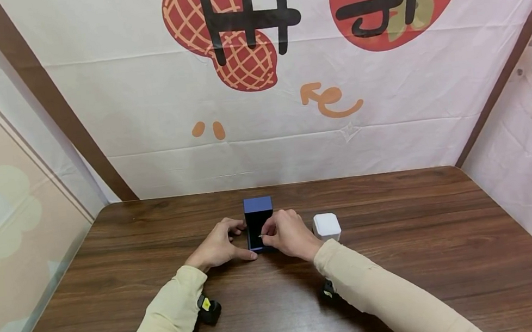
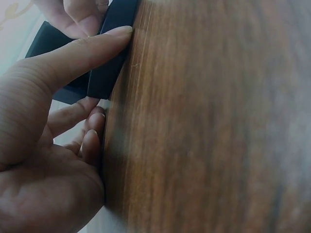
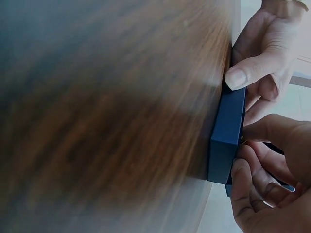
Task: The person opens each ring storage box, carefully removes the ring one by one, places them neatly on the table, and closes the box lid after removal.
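A blue ring box [image 1: 258, 205] with a black inside stands with its lid up on the wooden table. My left hand [image 1: 218, 245] steadies it from the left, the thumb on its front edge and the other fingers by its left side. Over the box's black inside, my right hand [image 1: 291, 234] pinches a small shiny ring [image 1: 261, 236] between thumb and fingertips. Most of the ring is hidden by those fingers. In the right wrist view, the box's blue base [image 3: 227, 119] lies under the left thumb, with the right fingertips at its inner side.
Just right of my right hand stands a small white box [image 1: 326, 225] with rounded corners. The brown wooden table [image 1: 426, 235] ends at a white printed cloth wall [image 1: 139, 93] behind. Each wrist wears a black device, the left one [image 1: 209, 310] with a yellow mark.
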Motion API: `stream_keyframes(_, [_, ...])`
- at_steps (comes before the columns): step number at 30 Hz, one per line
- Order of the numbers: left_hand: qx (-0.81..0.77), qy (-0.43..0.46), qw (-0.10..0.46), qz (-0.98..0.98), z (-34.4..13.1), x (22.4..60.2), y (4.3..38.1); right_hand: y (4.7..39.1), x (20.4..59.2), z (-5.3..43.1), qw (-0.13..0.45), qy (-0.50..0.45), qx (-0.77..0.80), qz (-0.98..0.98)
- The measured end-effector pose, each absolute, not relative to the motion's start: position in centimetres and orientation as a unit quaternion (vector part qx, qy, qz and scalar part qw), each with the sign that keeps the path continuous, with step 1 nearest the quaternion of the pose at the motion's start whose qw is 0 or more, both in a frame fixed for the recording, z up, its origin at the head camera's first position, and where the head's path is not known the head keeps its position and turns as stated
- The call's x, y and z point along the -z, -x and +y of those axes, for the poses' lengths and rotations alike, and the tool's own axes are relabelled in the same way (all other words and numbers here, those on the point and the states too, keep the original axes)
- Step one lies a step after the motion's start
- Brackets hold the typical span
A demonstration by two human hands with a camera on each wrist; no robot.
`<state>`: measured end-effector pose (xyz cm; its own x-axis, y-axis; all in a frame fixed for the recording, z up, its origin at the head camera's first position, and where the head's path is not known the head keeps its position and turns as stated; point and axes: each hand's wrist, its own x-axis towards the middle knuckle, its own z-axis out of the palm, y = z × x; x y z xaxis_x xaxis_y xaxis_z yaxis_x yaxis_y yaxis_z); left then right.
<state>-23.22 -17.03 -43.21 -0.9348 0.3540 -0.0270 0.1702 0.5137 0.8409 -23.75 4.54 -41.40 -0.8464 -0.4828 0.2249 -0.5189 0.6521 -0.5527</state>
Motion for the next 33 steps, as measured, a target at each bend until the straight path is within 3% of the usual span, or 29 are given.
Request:
stream_keyframes(22, [-0.463, -0.158, 0.098, 0.867, -17.0, 43.2, 23.3, 23.5, 40.6, 6.0, -0.006, -0.289, -0.431, -0.855])
stream_keyframes(33, [-0.464, -0.153, 0.094, 0.867, -17.1, 43.3, 23.3, 22.0, 40.4, 6.7, -0.052, -0.328, -0.433, -0.838])
